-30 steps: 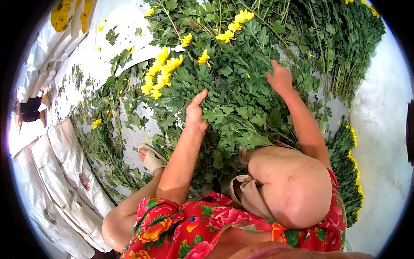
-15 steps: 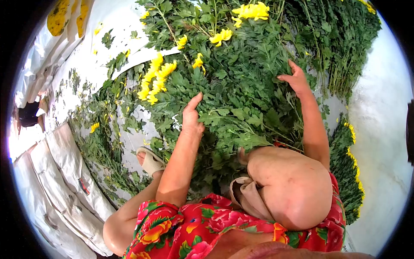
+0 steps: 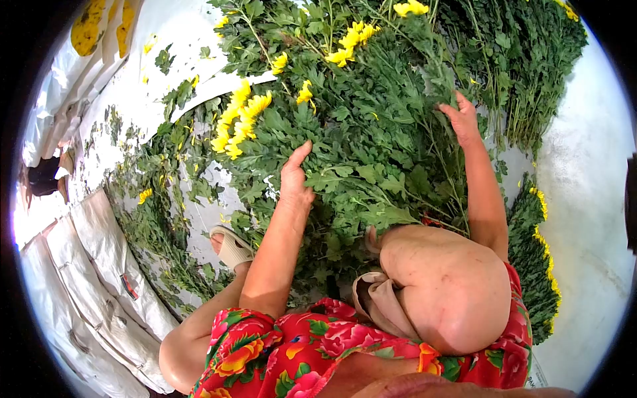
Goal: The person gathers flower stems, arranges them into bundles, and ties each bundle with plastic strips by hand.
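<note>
My left hand [image 3: 297,178] is closed round a bunch of leafy chrysanthemums, thumb on top and the other fingers hidden beneath the leaves. The bunch's yellow heads [image 3: 242,123] lie just beyond that hand, to the left. Up and to the right, my right hand [image 3: 462,121] grips a chrysanthemum stem [image 3: 434,69], its leafy top pointing away from me toward a yellow bloom [image 3: 411,8]. Thick green foliage [image 3: 378,142] lies between my hands, and more yellow blooms [image 3: 355,41] rest on the pile ahead.
Bundled chrysanthemums [image 3: 524,86] lie at the upper right, and another bundle with a yellow edge [image 3: 547,252] sits by my right side. Loose leaves and stems [image 3: 166,212] litter the ground at left. White wrapped bundles [image 3: 99,272] stand lower left. My knees flank the pile.
My right hand has shifted slightly to the right with a stem, which now stands apart from the pile. The yellow blooms at the top have separated. My left hand stays in place.
</note>
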Demonstrator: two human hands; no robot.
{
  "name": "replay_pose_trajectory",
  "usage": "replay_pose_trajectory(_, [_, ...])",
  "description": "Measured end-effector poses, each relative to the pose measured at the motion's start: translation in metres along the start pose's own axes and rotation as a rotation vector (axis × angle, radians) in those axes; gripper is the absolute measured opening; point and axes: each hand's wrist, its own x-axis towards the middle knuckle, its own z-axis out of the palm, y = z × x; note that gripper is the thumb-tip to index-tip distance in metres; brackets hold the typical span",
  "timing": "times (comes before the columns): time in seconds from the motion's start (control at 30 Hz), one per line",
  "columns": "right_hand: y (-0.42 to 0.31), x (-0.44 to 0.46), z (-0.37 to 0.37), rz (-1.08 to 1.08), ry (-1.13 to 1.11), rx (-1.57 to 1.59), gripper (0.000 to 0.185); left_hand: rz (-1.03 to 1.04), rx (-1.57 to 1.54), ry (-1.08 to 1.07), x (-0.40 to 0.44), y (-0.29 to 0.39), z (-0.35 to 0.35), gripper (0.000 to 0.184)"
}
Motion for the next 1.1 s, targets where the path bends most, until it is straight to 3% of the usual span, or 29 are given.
replay_pose_trajectory(0.03, [0.001, -0.001, 0.002, 0.003, 0.0, -0.004, 0.069, -0.004, -0.003, 0.001, 0.0, 0.0, 0.0, 0.039])
replay_pose_trajectory(0.1, [-0.008, -0.007, 0.009, -0.242, 0.263, -0.432, 0.06, -0.052, 0.066, 0.082, -0.006, 0.004, 0.008, 0.036])
replay_pose_trajectory(0.13, [-0.021, -0.016, 0.01, -0.194, 0.185, -0.482, 0.057, -0.053, 0.037, 0.064, -0.003, 0.003, 0.006, 0.037])
replay_pose_trajectory(0.23, [-0.021, -0.015, 0.029, -0.114, 0.248, -0.718, 0.055, -0.03, 0.033, 0.053, -0.004, 0.003, 0.007, 0.036])
replay_pose_trajectory(0.37, [0.005, 0.002, 0.058, -0.177, 0.153, -1.041, 0.067, -0.02, 0.023, 0.028, -0.002, 0.001, 0.005, 0.039])
replay_pose_trajectory(0.4, [0.009, 0.008, 0.063, -0.043, 0.081, -0.969, 0.072, -0.014, 0.019, 0.032, -0.003, 0.001, 0.006, 0.039])
replay_pose_trajectory(0.43, [0.014, 0.009, 0.064, -0.041, 0.082, -0.966, 0.072, -0.008, 0.015, 0.037, -0.004, 0.001, 0.006, 0.038])
replay_pose_trajectory(0.5, [0.015, 0.008, 0.067, -0.271, 0.15, -0.909, 0.073, -0.004, 0.011, 0.024, -0.002, 0.0, 0.003, 0.038])
replay_pose_trajectory(0.83, [0.0, 0.003, 0.076, -0.445, 0.143, -0.98, 0.078, -0.032, -0.011, -0.006, 0.003, -0.001, 0.002, 0.038])
replay_pose_trajectory(0.9, [-0.035, 0.001, 0.077, 0.071, -0.034, -0.805, 0.077, -0.031, 0.018, 0.03, -0.002, 0.001, 0.006, 0.038])
replay_pose_trajectory(0.93, [-0.032, -0.001, 0.076, 0.071, -0.036, -0.802, 0.077, -0.03, 0.046, 0.065, -0.004, 0.002, 0.007, 0.039])
replay_pose_trajectory(1.0, [-0.019, -0.003, 0.069, -0.122, 0.116, -0.651, 0.075, -0.024, 0.03, 0.047, -0.001, 0.001, 0.002, 0.039])
replay_pose_trajectory(1.03, [-0.011, 0.0, 0.069, -0.124, 0.114, -0.654, 0.075, -0.023, 0.015, 0.025, 0.001, -0.001, -0.001, 0.039])
replay_pose_trajectory(1.1, [0.009, 0.006, 0.07, -0.351, 0.143, -0.583, 0.077, -0.054, 0.008, 0.037, -0.003, 0.002, 0.004, 0.039])
